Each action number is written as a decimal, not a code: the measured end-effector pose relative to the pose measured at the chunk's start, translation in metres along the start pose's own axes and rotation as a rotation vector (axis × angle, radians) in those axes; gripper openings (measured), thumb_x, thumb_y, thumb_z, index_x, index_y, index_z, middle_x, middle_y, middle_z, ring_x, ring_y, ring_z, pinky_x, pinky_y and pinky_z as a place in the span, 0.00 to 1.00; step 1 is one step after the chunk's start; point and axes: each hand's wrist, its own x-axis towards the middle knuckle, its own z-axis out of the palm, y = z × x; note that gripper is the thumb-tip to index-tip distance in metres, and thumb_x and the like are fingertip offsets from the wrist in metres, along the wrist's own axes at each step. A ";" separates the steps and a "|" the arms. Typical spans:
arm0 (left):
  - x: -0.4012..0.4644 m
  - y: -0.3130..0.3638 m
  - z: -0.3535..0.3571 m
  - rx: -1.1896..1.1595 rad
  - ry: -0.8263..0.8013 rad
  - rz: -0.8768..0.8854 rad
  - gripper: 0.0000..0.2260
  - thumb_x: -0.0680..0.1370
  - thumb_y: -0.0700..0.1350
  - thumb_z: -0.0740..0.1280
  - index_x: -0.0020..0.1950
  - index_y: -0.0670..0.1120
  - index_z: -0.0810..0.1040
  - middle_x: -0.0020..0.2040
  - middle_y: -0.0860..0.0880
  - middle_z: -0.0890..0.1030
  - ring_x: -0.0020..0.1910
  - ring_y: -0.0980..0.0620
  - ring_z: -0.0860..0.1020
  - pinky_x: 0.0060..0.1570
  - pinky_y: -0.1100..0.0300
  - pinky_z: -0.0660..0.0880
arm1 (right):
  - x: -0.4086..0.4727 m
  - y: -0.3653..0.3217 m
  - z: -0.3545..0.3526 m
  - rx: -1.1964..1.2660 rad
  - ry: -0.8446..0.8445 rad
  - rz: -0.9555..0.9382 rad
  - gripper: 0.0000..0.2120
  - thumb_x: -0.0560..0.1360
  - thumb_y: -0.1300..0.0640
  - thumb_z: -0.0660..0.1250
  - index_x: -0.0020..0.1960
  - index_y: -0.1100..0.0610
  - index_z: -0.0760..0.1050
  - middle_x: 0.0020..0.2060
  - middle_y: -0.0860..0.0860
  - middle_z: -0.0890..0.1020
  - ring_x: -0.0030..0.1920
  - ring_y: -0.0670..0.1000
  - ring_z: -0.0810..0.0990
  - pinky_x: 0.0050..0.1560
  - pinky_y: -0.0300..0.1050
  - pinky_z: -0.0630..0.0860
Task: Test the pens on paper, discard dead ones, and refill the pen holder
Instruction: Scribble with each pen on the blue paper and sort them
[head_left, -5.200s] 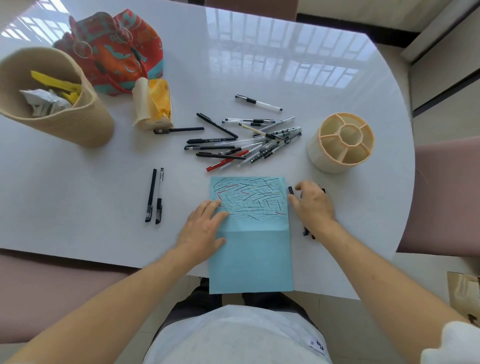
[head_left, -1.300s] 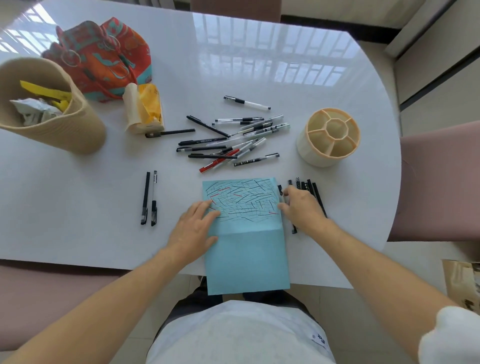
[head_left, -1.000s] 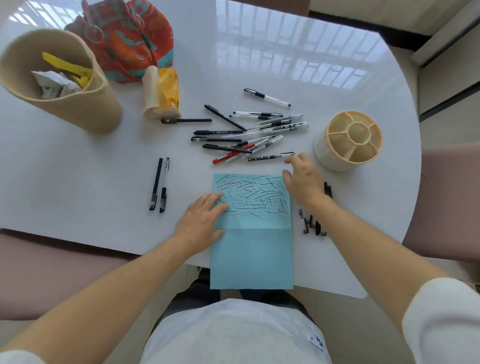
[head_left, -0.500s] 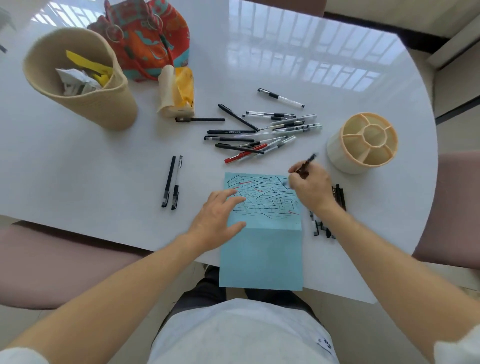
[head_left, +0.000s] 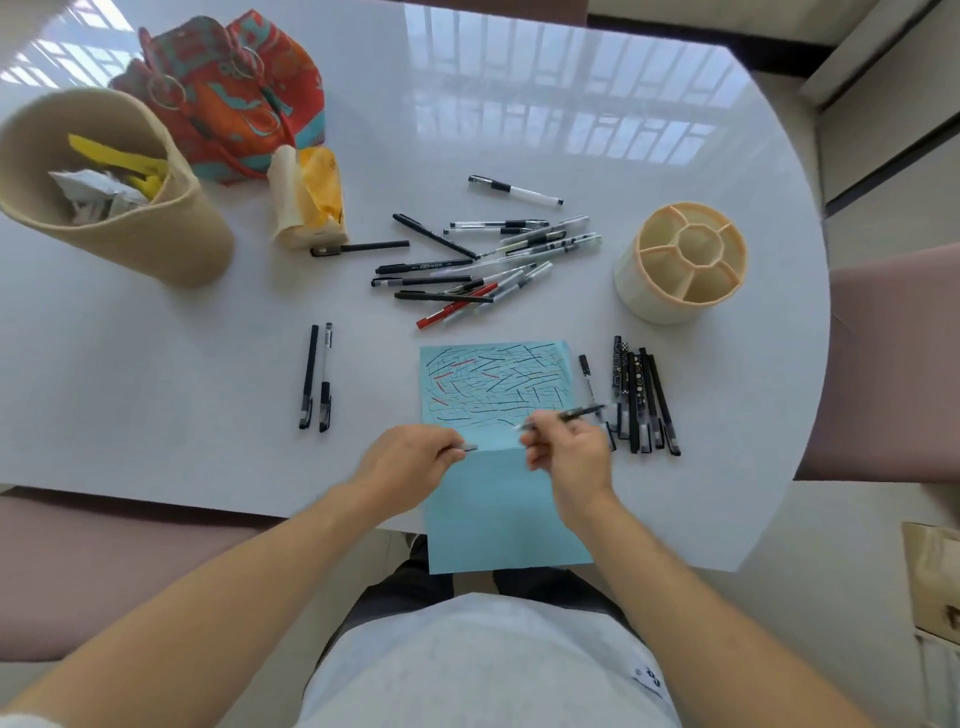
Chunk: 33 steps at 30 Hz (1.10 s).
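From the head camera, the right hand (head_left: 566, 457) holds a pen (head_left: 563, 417) pinched in curled fingers, its long axis running left to right and rising a little toward the right, its tip end pointing left over the scribbled part of the blue paper (head_left: 498, 467). The left hand (head_left: 410, 462) pinches a small pale piece, probably the cap (head_left: 470, 447), just left of that tip; the two hands are near each other but apart.

The paper lies directly under and ahead of both hands on the tabletop (head_left: 156, 374), so the right hand is the one placed to bring the tip down. The empty pen holder (head_left: 680, 262) stands farther off to the right, the untested pile (head_left: 478, 265) straight ahead, and a row of pens (head_left: 641, 400) lies just right of the paper.
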 end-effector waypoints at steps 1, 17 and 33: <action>-0.007 -0.011 -0.002 0.046 0.027 -0.038 0.08 0.82 0.51 0.64 0.53 0.51 0.82 0.44 0.53 0.83 0.41 0.49 0.79 0.40 0.55 0.73 | 0.007 -0.005 -0.010 0.018 0.061 -0.015 0.11 0.79 0.61 0.69 0.39 0.59 0.84 0.32 0.56 0.84 0.28 0.49 0.77 0.28 0.41 0.75; -0.025 -0.024 0.012 0.124 0.125 0.190 0.07 0.79 0.48 0.68 0.50 0.46 0.84 0.59 0.50 0.81 0.62 0.48 0.77 0.56 0.50 0.77 | -0.001 0.034 0.052 -0.644 -0.177 -0.471 0.04 0.76 0.61 0.71 0.49 0.56 0.83 0.42 0.47 0.86 0.43 0.49 0.84 0.48 0.51 0.81; -0.027 -0.025 0.012 0.061 0.113 0.157 0.08 0.80 0.46 0.68 0.54 0.45 0.83 0.64 0.49 0.81 0.69 0.49 0.74 0.69 0.58 0.67 | 0.004 0.024 0.042 -0.610 -0.059 -0.417 0.04 0.73 0.57 0.68 0.45 0.51 0.82 0.37 0.44 0.85 0.36 0.48 0.83 0.41 0.50 0.81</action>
